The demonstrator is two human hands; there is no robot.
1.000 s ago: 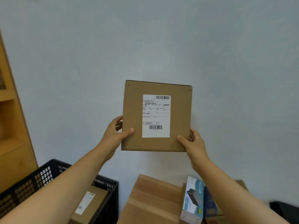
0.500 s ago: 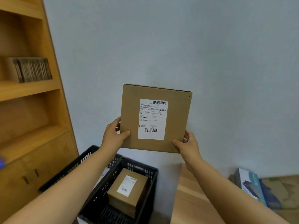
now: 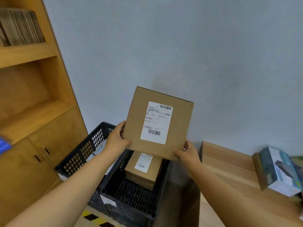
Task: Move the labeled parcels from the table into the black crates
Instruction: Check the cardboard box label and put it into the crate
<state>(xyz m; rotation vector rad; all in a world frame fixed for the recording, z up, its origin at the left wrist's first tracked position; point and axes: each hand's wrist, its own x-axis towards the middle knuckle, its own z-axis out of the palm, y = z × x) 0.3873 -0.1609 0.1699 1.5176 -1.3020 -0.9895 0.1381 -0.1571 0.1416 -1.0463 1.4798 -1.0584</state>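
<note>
Gripped at its lower corners by left hand [image 3: 116, 141] and right hand [image 3: 186, 151], thumbs on the labeled face: flat parcel [image 3: 158, 123], tilted above a crate [image 3: 131, 200] holding a smaller parcel [image 3: 142, 169]. Far left, shelving [image 3: 32, 99]; right, table [image 3: 229, 169] with a blue-white box [image 3: 278, 171].

Both hands [image 3: 117, 141] [image 3: 188, 152] gripping, arms outstretched.

Two labeled parcels [image 3: 158, 123] [image 3: 143, 169], two black crates [image 3: 131, 199] [image 3: 82, 154], two hands [image 3: 117, 141] [image 3: 188, 152], perhaps one retail box [image 3: 278, 171]

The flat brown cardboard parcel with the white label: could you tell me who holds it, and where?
Both hands hold it: left hand at its lower left edge, right hand at its lower right corner.
</note>
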